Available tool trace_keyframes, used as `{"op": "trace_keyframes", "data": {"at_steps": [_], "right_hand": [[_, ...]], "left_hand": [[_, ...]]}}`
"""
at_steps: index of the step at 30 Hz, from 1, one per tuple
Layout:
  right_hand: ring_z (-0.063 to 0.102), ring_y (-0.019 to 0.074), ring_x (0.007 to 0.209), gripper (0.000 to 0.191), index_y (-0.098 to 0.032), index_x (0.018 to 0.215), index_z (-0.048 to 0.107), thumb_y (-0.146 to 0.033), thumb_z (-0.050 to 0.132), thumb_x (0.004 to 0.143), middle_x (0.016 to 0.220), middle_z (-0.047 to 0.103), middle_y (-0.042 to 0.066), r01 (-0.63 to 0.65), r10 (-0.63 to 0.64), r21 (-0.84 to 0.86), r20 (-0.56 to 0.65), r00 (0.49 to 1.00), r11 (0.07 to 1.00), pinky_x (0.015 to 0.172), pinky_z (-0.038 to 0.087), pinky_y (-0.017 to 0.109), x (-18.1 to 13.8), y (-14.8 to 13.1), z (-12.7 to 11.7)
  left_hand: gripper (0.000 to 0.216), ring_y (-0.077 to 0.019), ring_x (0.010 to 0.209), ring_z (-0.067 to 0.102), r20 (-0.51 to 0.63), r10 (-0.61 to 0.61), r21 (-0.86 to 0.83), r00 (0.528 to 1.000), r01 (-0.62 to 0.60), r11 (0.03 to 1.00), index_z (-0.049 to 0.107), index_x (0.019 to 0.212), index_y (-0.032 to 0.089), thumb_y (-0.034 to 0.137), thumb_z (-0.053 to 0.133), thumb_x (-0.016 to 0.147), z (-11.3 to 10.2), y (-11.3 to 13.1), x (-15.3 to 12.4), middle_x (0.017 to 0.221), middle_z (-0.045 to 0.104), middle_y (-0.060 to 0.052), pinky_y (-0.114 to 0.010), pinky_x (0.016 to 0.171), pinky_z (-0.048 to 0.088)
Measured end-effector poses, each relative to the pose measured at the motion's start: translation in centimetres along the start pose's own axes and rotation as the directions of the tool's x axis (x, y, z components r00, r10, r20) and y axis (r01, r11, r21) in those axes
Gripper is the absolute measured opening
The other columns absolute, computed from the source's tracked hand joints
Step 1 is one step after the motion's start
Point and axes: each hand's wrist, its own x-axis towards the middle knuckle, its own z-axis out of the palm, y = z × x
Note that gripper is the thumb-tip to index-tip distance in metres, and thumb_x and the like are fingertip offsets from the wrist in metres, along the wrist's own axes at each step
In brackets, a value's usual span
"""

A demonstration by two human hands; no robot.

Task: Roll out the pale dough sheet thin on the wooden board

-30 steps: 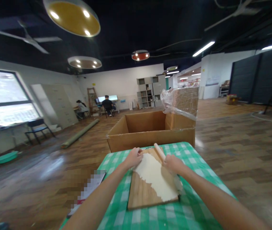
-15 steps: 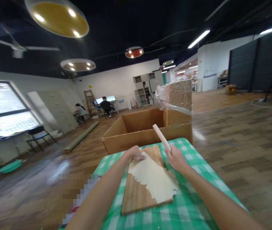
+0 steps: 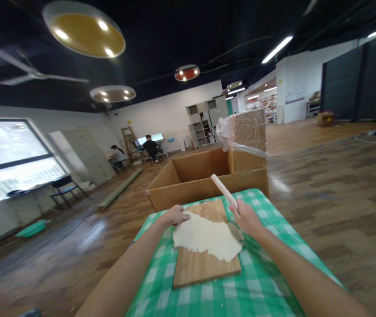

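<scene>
A thin, ragged-edged sheet of dough [image 3: 207, 237] lies across a wooden board [image 3: 201, 268], overhanging its left side and reaching its right edge. My left hand [image 3: 176, 215] pinches the sheet at its upper left corner, thumb on top. In my right hand [image 3: 245, 216], closed around one end, is a pale rolling pin [image 3: 223, 190]. The pin points up and away to the left, raised clear of the dough. Under the board spreads a green-and-white checked tablecloth [image 3: 260, 286].
Right behind the table stands a large open cardboard box [image 3: 181, 191], with a plastic-wrapped carton [image 3: 247, 132] at its right. A long roll [image 3: 120, 189] lies on the floor to the left, near a green basin [image 3: 31, 229]. Two people sit at desks far back.
My left hand has drawn the dough's corner to the left, and the sheet has turned on the board, baring more wood at the front. The rolling pin stays in my right hand. The view has shifted slightly.
</scene>
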Motion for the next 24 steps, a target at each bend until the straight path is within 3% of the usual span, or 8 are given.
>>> {"op": "trace_keyframes", "data": {"at_steps": [5,7,9,11,14,16,19,24], "right_hand": [[0.067,0.0223,0.084,0.032,-0.018,0.109,0.057,-0.044,0.039,0.108,0.092,0.073,0.008,0.111,-0.111,0.001,0.088,0.99,0.994,0.065,0.034,0.029,-1.1,-2.0,-0.3],[0.067,0.0228,0.083,0.032,-0.019,0.11,0.058,-0.046,0.042,0.107,0.092,0.074,0.007,0.184,-0.177,-0.031,0.162,0.971,0.982,0.065,0.035,0.029,-2.0,-3.5,-0.5],[0.069,0.0236,0.085,0.03,-0.021,0.11,0.06,-0.047,0.046,0.105,0.096,0.074,0.008,0.27,-0.241,-0.092,0.24,0.94,0.959,0.065,0.036,0.029,-3.0,-5.4,-0.6],[0.07,0.0253,0.088,0.026,-0.022,0.11,0.062,-0.044,0.049,0.104,0.101,0.075,0.009,0.345,-0.287,-0.167,0.298,0.911,0.924,0.067,0.039,0.029,-4.1,-7.3,-0.5],[0.07,0.0277,0.093,0.025,-0.023,0.116,0.065,-0.039,0.051,0.103,0.107,0.074,0.01,0.426,-0.329,-0.243,0.354,0.876,0.872,0.073,0.044,0.032,-5.4,-9.5,0.3],[0.069,0.0287,0.1,0.029,-0.023,0.124,0.065,-0.037,0.05,0.103,0.114,0.072,0.012,0.459,-0.347,-0.264,0.375,0.859,0.848,0.078,0.047,0.033,-6.0,-10.2,0.9],[0.063,0.0319,0.113,0.043,-0.022,0.142,0.058,-0.038,0.047,0.104,0.128,0.066,0.017,0.488,-0.383,-0.286,0.352,0.854,0.825,0.089,0.047,0.038,-6.1,-10.4,1.7],[0.05,0.0389,0.132,0.052,-0.023,0.151,0.051,-0.046,0.036,0.107,0.142,0.058,0.02,0.475,-0.371,-0.366,0.319,0.872,0.8,0.103,0.041,0.052,-3.5,-9.3,2.0]], "left_hand": [[0.046,-0.0168,0.064,0.065,0.078,-0.107,-0.326,0.991,0.127,0.937,0.061,0.095,0.017,0.048,0.08,0.068,1.4,-4.8,-4.2,0.074,0.066,0.001,-0.024,0.053,0.049],[0.042,-0.0187,0.064,0.067,0.053,-0.15,-0.315,0.987,0.159,0.936,0.059,0.105,0.018,0.044,0.076,0.076,1.8,-6.0,-6.0,0.074,0.067,0.001,-0.027,0.056,0.053],[0.037,-0.0218,0.068,0.069,-0.084,-0.162,-0.18,0.983,0.145,0.973,0.058,0.111,0.018,0.039,0.07,0.083,1.6,-6.5,-7.8,0.074,0.068,0.0,-0.032,0.063,0.055],[0.029,-0.025,0.081,0.071,-0.314,-0.033,0.005,0.949,0.037,0.999,0.059,0.111,0.017,0.037,0.062,0.09,1.2,-6.4,-9.2,0.083,0.071,-0.005,-0.036,0.075,0.056],[0.031,-0.0267,0.11,0.068,-0.53,0.281,0.217,0.8,-0.193,0.957,0.06,0.116,0.017,0.039,0.045,0.101,1.1,-5.3,-10.1,0.113,0.071,-0.013,-0.04,0.099,0.051],[0.04,-0.0265,0.124,0.061,-0.507,0.426,0.313,0.749,-0.3,0.901,0.058,0.127,0.016,0.041,0.034,0.106,2.0,-4.4,-9.8,0.129,0.067,-0.015,-0.042,0.109,0.045],[0.049,-0.027,0.143,0.047,-0.316,0.592,0.46,0.741,-0.426,0.779,0.052,0.142,0.014,0.04,0.027,0.109,4.4,-3.4,-8.1,0.148,0.056,-0.017,-0.045,0.12,0.034],[0.051,-0.0271,0.148,0.041,-0.181,0.672,0.582,0.718,-0.473,0.661,0.053,0.144,0.016,0.039,0.023,0.11,6.9,-2.8,-2.8,0.153,0.053,-0.014,-0.05,0.125,0.025]]}}
